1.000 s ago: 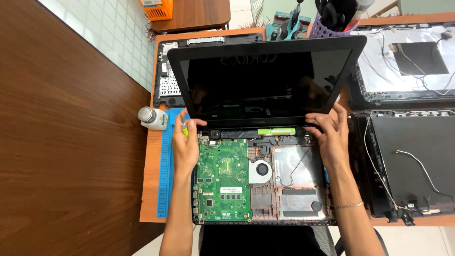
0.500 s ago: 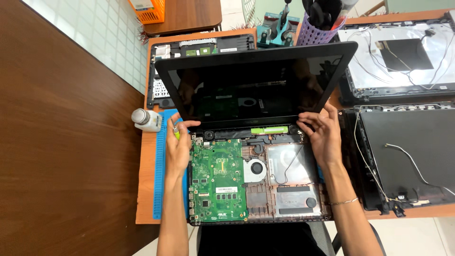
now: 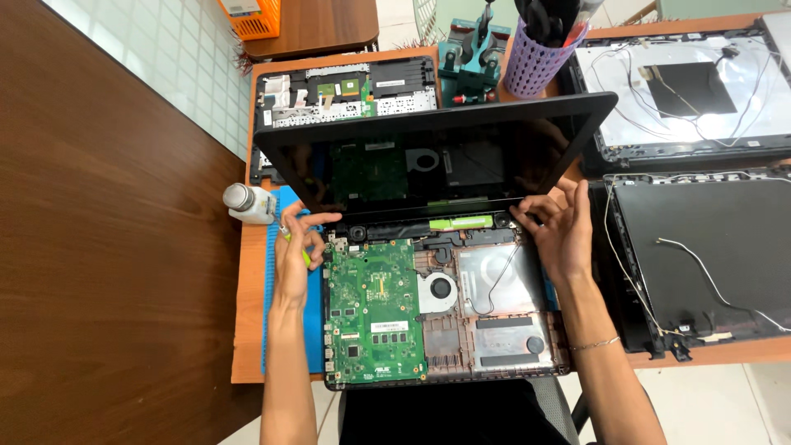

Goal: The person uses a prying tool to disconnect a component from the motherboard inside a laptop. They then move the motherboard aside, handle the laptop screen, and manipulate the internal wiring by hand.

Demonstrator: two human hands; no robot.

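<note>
Opened laptop base (image 3: 445, 305) sits mid-counter (image 3: 247, 330), green circuit board (image 3: 375, 309) exposed at left. Our left hand (image 3: 295, 255), fingers curled round a small green tool (image 3: 303, 254), touches the screen panel's (image 3: 437, 161) left hinge corner. Our right hand (image 3: 560, 235), fingers spread apart, rests at the right corner. White bottle (image 3: 247, 203) far left.

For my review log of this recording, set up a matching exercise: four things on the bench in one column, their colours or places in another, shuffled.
Things:
1. circuit board
2. pen cup
3. small bottle
4. crate

Descriptions:
A. orange, on the far table
B. green, in the open laptop base by the left hand
C. purple, behind the laptop screen
D. white, left of the blue mat

Pairs: 1-B, 2-C, 3-D, 4-A
</note>
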